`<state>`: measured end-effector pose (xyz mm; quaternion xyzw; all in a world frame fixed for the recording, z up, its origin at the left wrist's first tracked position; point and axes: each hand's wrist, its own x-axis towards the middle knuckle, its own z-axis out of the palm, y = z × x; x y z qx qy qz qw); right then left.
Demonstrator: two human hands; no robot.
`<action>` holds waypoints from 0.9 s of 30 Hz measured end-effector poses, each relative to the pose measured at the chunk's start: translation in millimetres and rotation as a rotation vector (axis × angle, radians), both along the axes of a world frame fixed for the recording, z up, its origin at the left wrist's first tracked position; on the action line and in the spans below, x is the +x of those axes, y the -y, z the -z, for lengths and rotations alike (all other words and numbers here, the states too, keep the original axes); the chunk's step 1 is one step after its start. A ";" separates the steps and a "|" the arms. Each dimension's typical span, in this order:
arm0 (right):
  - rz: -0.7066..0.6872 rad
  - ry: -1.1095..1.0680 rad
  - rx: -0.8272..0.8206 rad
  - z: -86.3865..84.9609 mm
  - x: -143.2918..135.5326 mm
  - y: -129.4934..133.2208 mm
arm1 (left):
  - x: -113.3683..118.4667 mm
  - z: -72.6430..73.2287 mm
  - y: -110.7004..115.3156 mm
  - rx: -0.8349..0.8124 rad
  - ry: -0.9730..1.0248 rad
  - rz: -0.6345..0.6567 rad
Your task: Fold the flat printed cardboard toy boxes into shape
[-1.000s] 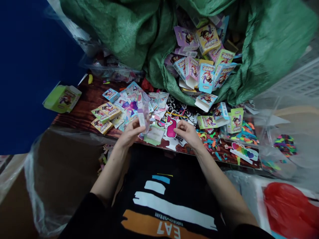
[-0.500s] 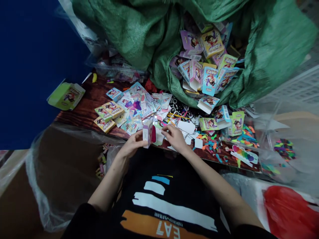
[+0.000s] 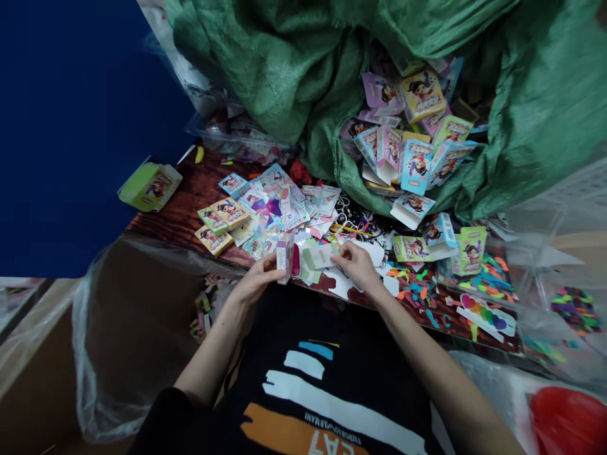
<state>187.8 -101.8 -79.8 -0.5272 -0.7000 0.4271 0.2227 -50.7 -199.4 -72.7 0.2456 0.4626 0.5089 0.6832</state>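
My left hand (image 3: 256, 278) is closed around a small purple and white carton (image 3: 282, 260), held upright at the table's front edge. Right beside that carton shows a dark pink object (image 3: 296, 260); whether it sits inside the carton or behind it I cannot tell. Pinched in the fingers of my right hand (image 3: 356, 265) is a pale, thin card (image 3: 320, 257), reaching left toward the carton. Light green and white paper pieces (image 3: 310, 274) lie below the card. Left of my hands are loose printed cards (image 3: 279, 199) and a few closed yellow and green cartons (image 3: 225, 213).
A large green sack (image 3: 313, 107) full of open cartons (image 3: 417, 164) rises at the back. Colourful small pieces (image 3: 417, 292) and a rainbow-heart card (image 3: 488, 314) lie at right. A plastic-lined box (image 3: 137, 322) stands lower left; a green open carton (image 3: 150, 186) sits far left.
My right hand, formerly near the table with fingers apart, now pinches a pale card and has moved right. My left hand keeps its carton. The whole view has shifted slightly.
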 end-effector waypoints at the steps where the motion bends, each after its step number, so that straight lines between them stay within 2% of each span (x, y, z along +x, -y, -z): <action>1: 0.019 -0.067 -0.054 -0.1 4.2 -3.5 | 1.6 1.6 0.5 -0.004 0.004 0.017; 4: 0.078 -0.165 -0.114 0.7 11.1 -8.3 | 8.3 6.4 0.4 -0.001 -0.001 0.051; 8: 0.114 -0.155 -0.092 2.1 9.0 -4.9 | 14.8 6.2 -2.1 0.020 -0.010 0.062; 11: 0.043 0.039 0.078 -2.2 3.1 -3.1 | 10.3 1.1 -1.7 0.029 -0.011 0.059; 14: -0.024 0.246 0.294 -15.3 -11.0 -11.4 | -2.1 -2.4 0.6 0.033 -0.027 -0.045; 17: -0.102 0.284 0.352 -34.2 -43.5 -33.9 | -14.6 -1.7 1.8 0.013 -0.031 -0.148; 21: -0.303 0.307 0.391 -52.2 -114.7 -76.9 | -20.5 3.1 -0.6 -0.008 -0.018 -0.220; 24: -0.520 0.428 0.416 -51.6 -167.7 -103.0 | -19.6 6.5 -2.4 -0.018 0.002 -0.248; 27: -0.633 0.564 0.379 -42.9 -200.1 -113.9 | -21.9 9.0 -2.6 -0.005 0.016 -0.263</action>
